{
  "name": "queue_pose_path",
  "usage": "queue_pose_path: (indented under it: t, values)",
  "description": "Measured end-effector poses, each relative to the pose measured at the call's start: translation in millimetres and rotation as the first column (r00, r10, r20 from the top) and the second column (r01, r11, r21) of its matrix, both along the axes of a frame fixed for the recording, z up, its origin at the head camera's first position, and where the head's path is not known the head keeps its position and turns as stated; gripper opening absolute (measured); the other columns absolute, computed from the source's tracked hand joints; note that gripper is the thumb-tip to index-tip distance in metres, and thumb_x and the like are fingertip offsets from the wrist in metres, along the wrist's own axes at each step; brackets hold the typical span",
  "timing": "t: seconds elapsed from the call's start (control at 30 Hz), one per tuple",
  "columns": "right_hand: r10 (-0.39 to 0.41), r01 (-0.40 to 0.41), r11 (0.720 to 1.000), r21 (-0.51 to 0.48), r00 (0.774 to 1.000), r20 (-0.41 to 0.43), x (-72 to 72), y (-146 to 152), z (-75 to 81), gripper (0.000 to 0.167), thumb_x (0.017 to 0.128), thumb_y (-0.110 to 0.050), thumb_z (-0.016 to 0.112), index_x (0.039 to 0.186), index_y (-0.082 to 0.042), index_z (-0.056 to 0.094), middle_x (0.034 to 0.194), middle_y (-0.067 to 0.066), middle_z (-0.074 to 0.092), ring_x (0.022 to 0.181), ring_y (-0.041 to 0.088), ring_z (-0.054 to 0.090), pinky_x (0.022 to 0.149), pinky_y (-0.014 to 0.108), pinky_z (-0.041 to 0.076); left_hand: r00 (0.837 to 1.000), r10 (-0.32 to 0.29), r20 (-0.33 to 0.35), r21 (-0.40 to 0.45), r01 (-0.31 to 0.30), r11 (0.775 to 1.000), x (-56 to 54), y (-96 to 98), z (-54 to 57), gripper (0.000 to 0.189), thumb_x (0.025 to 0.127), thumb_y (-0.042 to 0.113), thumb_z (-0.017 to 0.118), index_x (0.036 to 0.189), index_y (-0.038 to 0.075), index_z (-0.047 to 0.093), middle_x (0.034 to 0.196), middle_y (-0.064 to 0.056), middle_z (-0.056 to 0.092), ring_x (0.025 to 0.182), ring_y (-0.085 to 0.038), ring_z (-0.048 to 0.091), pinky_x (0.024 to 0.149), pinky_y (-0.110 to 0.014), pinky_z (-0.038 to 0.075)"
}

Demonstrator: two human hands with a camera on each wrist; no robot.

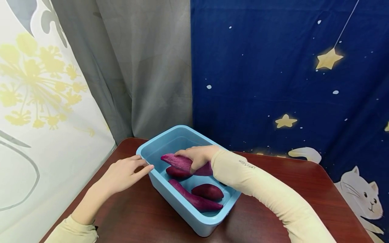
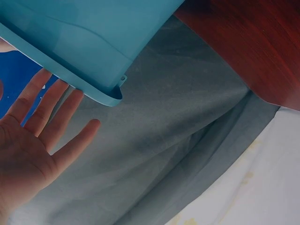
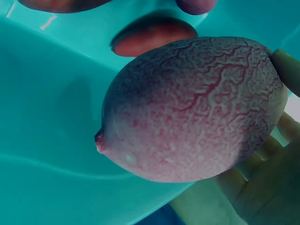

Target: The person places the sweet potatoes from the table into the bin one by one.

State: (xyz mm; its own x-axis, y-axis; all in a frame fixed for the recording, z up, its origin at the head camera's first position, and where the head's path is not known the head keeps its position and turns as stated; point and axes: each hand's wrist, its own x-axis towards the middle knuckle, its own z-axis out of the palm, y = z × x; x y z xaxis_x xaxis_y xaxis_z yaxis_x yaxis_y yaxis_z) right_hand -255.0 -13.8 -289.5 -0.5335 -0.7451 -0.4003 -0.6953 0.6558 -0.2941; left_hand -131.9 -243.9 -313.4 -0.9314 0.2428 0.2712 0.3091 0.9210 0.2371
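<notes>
Inside a light-blue plastic tub point(image 1: 182, 194), my right hand point(image 1: 197, 155) grips a wrinkled purple sweet potato point(image 1: 176, 162) by its top and sides. The right wrist view shows this sweet potato point(image 3: 187, 112) close up, raised over the tub's floor, with the fingers and thumb at one end of it. Below it in the head view lies another sweet potato point(image 1: 176, 173), partly covered. My left hand point(image 1: 124, 173) is at the tub's left rim; in the left wrist view, its nearly straight fingers point(image 2: 61, 112) touch the rim point(image 2: 79, 84).
A long, curved sweet potato point(image 1: 194, 199) and a shorter one point(image 1: 209, 191) lie at the tub's near end. The tub stands on a dark red wooden table point(image 1: 273, 189). Behind the table hang a grey curtain point(image 1: 158, 67) and a blue star-patterned cloth point(image 1: 258, 67).
</notes>
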Motion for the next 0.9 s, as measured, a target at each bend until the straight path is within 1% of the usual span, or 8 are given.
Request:
queue_pose_path:
  t: [0.13, 0.23, 0.53, 0.67, 0.9]
  values:
    - [0.016, -0.016, 1.0, 0.012, 1.0, 0.01, -1.0, -3, -9.9, 0.08, 0.067, -0.02, 0.074, 0.134, -0.033, 0.032, 0.111, -0.006, 0.047, 0.102, 0.015, 0.041, 0.074, 0.033, 0.041, 1.0, 0.001, -0.001, 0.002, -0.001, 1.0, 0.5, 0.0, 0.2, 0.037, 0.087, 0.048, 0.047, 0.094, 0.018, 0.067, 0.093, 0.004, 0.057, 0.085, -0.015, 0.056, 0.065, -0.038, 0.045]
    - [0.008, -0.009, 1.0, 0.023, 1.0, 0.019, -1.6, -6, -16.6, 0.079, 0.066, -0.02, 0.074, 0.133, -0.033, 0.034, 0.108, -0.006, 0.048, 0.1, 0.014, 0.041, 0.072, 0.032, 0.042, 1.0, 0.004, -0.003, -0.001, -0.004, 1.0, 0.8, -0.1, 0.3, 0.037, 0.087, 0.048, 0.047, 0.094, 0.019, 0.068, 0.093, 0.005, 0.057, 0.084, -0.015, 0.056, 0.065, -0.038, 0.045]
    - [-0.073, 0.069, 0.996, 0.058, 0.995, 0.071, -0.2, -8, -33.1, 0.076, 0.067, -0.018, 0.074, 0.131, -0.035, 0.036, 0.101, -0.007, 0.049, 0.095, 0.015, 0.043, 0.069, 0.032, 0.043, 1.0, 0.002, 0.011, 0.003, -0.002, 1.0, 1.0, 0.1, 0.3, 0.038, 0.087, 0.049, 0.046, 0.095, 0.018, 0.067, 0.095, 0.004, 0.057, 0.085, -0.015, 0.056, 0.064, -0.038, 0.045]
    - [-0.086, 0.079, 0.994, 0.076, 0.992, 0.091, 1.8, -8, -39.3, 0.073, 0.069, -0.016, 0.072, 0.13, -0.036, 0.038, 0.098, -0.007, 0.048, 0.092, 0.014, 0.044, 0.07, 0.032, 0.042, 1.0, 0.003, 0.01, 0.003, -0.004, 1.0, 0.9, -0.4, -0.4, 0.039, 0.087, 0.05, 0.045, 0.095, 0.019, 0.067, 0.095, 0.004, 0.058, 0.085, -0.015, 0.056, 0.064, -0.038, 0.045]
    - [-0.072, 0.065, 0.993, 0.094, 0.994, 0.08, 2.9, -9, -46.1, 0.07, 0.072, -0.016, 0.071, 0.13, -0.036, 0.038, 0.1, -0.007, 0.049, 0.091, 0.013, 0.045, 0.076, 0.033, 0.04, 1.0, 0.01, 0.011, 0.001, -0.01, 1.0, 1.0, -0.3, -1.1, 0.039, 0.087, 0.05, 0.045, 0.094, 0.019, 0.067, 0.094, 0.005, 0.057, 0.085, -0.015, 0.056, 0.064, -0.038, 0.045]
